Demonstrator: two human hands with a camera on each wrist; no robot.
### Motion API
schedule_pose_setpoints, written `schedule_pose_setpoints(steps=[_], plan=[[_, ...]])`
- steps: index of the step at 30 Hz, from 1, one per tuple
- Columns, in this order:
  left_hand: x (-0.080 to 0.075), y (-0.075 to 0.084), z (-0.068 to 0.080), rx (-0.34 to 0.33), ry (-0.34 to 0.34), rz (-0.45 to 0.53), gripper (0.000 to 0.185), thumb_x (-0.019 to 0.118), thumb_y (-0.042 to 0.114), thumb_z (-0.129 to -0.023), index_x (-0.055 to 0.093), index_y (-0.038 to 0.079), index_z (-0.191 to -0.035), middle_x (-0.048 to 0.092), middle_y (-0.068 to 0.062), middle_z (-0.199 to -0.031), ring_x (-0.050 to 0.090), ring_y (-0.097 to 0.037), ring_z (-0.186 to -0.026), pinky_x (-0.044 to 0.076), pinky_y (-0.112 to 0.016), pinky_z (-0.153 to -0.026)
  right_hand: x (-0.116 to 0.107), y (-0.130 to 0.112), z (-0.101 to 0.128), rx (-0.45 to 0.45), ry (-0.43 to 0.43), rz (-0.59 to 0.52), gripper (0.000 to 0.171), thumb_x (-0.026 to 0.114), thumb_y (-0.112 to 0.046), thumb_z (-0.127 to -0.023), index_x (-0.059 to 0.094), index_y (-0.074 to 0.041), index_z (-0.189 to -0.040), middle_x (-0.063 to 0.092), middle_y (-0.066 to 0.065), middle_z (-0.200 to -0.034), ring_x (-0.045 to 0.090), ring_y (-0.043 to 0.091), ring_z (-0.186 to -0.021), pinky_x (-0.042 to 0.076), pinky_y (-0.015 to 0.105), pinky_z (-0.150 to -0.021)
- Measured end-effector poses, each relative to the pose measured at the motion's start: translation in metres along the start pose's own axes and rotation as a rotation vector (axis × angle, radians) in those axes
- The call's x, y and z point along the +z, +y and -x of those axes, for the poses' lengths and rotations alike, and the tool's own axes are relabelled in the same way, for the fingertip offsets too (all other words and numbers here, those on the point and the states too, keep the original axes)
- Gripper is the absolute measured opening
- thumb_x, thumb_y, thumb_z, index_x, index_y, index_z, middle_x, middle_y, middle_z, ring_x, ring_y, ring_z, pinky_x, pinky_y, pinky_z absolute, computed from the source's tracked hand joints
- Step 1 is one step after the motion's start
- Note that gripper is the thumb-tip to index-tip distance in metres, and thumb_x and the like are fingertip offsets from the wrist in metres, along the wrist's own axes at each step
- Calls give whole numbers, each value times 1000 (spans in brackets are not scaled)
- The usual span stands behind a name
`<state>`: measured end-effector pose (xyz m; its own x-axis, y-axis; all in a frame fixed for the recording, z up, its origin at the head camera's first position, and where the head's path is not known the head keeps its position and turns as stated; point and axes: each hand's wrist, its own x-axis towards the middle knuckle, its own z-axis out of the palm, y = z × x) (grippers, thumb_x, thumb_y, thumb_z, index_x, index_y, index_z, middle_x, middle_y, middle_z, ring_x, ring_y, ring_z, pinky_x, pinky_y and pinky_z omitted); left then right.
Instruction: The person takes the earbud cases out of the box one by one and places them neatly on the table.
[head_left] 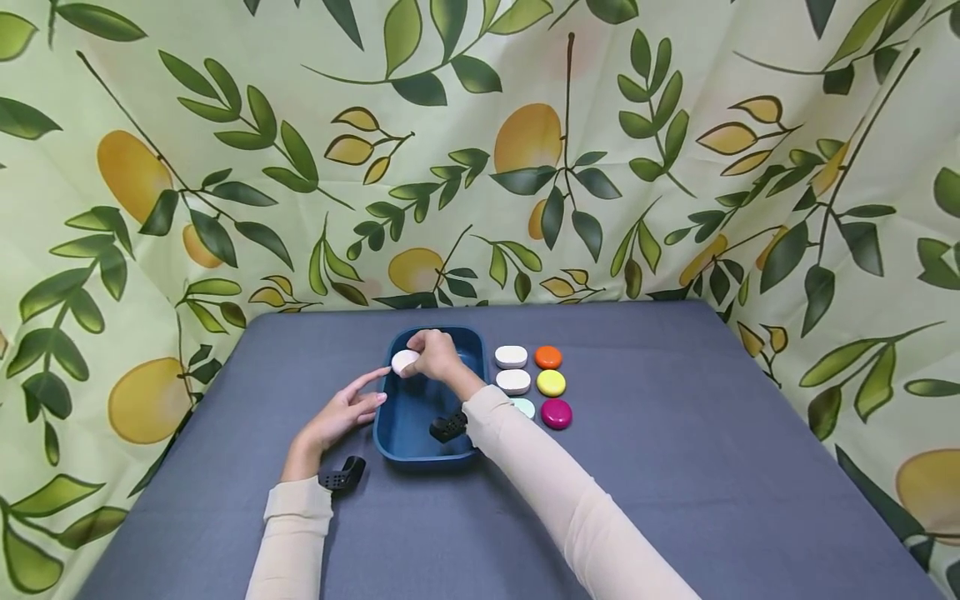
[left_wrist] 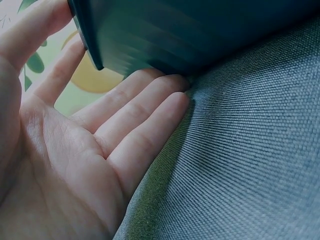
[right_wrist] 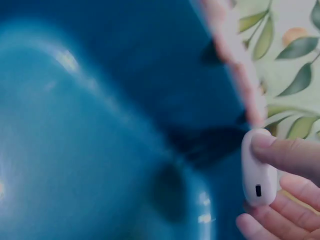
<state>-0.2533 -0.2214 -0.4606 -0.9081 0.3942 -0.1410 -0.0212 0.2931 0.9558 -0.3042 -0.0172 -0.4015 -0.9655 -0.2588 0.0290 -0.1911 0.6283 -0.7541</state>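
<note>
A blue rectangular bin (head_left: 420, 457) stands on the table. Over its back left part, my right hand (head_left: 438, 354) pinches a pale pinkish-white rounded puck (head_left: 405, 362) between thumb and fingers. The right wrist view shows a small dark slot in the edge of this puck (right_wrist: 257, 167). My left hand (head_left: 341, 418) rests against the bin's left side, fingers extended. In the left wrist view its palm is bare, with the thumb-side fingertips at the rim and the other fingertips (left_wrist: 175, 102) low beside the wall.
Right of the bin lie two white oval bars (head_left: 512, 357), a pale mint piece (head_left: 525, 407) partly behind my right sleeve, and round orange (head_left: 548, 357), yellow (head_left: 551, 383) and magenta (head_left: 557, 414) pucks. A leaf-patterned cloth (head_left: 450, 167) hangs behind the grey table (head_left: 675, 467).
</note>
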Motion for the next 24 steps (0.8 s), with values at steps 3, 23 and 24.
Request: schedule_pose_setpoints(steps=[3, 23, 24], plan=[[0, 0, 0, -3, 0, -7, 61, 51, 29, -100, 25, 13, -153, 42, -30, -146, 61, -7, -115, 45, -47, -108, -7, -5, 6, -4, 11, -27, 44, 86, -13, -70, 69, -2, -109, 73, 13, -109, 66, 25, -102, 54, 31, -87], [0, 1, 1, -23, 17, -28, 61, 53, 32, -99, 27, 18, -152, 46, -30, -144, 59, -26, -123, 44, -51, -109, -52, 23, 47, -41, 111, -192, 42, 83, -8, -73, 68, -1, -112, 72, 16, -113, 70, 28, -105, 57, 35, -91], [1, 1, 1, -22, 19, -28, 61, 53, 32, -99, 27, 18, -152, 46, -30, -144, 60, -25, -122, 44, -50, -109, -54, 26, 49, -46, 117, -204, 42, 82, -7, -73, 68, 0, -112, 71, 18, -114, 70, 29, -105, 57, 35, -91]])
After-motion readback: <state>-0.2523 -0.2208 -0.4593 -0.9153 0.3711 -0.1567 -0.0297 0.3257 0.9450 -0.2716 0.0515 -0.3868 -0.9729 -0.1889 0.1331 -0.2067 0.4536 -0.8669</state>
